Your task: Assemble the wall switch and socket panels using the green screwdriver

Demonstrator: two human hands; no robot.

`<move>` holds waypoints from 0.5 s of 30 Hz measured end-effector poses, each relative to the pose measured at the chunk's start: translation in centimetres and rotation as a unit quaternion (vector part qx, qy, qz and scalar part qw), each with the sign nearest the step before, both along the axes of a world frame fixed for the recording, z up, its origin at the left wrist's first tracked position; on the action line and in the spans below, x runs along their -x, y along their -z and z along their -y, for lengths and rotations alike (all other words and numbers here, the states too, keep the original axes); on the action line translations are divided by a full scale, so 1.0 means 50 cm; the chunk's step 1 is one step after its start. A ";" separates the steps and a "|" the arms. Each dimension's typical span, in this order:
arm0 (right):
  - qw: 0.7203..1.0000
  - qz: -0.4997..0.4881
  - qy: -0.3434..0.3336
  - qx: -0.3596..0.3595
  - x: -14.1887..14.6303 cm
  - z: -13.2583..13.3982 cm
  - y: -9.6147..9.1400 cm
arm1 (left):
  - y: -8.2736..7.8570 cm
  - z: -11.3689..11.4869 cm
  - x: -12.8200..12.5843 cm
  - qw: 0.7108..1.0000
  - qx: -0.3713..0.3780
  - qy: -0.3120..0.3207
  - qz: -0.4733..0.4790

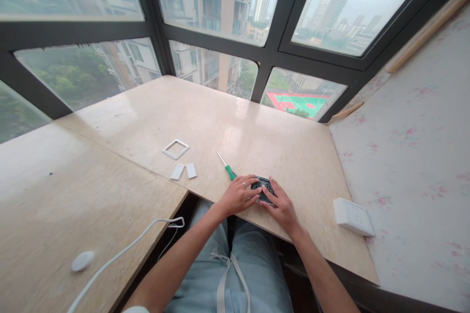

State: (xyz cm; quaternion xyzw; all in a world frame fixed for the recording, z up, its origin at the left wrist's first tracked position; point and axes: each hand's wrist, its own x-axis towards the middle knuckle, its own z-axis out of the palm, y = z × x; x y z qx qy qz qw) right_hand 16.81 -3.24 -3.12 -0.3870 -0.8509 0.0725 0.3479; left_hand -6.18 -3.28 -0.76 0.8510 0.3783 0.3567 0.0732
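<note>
A black, square wall switch body (262,187) lies near the front edge of the table, its ribbed face upward. My left hand (239,196) rests over its left side, fingers bent onto the face and edge; a ring is on one finger. From the right, my right hand (279,205) grips its right edge, thumb and fingers around the near corner. Just beyond my left hand lies a screwdriver (230,172) with a green handle, its shaft pointing away and left. A white square frame (165,150) and two white rocker plates (177,172) (191,170) lie further left.
A white wall socket box (354,218) stands at the right by the flowered wall (411,166). On the left, a white cable (125,250) runs over the table edge near a round white disc (82,261). Dark-framed windows (216,38) border the far side.
</note>
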 end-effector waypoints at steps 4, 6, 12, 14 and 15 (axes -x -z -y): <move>1.000 -0.017 -0.006 -0.008 0.000 0.001 0.007 | 0.007 -0.001 0.002 1.000 -0.010 0.002 -0.008; 1.000 -0.022 -0.007 -0.004 0.000 0.001 0.009 | 0.007 0.000 0.002 1.000 -0.021 0.007 -0.015; 0.999 -0.024 0.014 0.044 0.003 0.002 0.001 | 0.004 0.017 0.022 0.999 -0.049 -0.008 0.002; 0.997 -0.028 0.025 0.063 0.004 0.004 -0.003 | 0.006 0.026 0.048 0.997 -0.044 -0.048 0.034; 0.996 -0.031 0.033 0.072 0.004 0.005 -0.004 | 0.006 0.030 0.067 0.995 -0.043 -0.074 0.052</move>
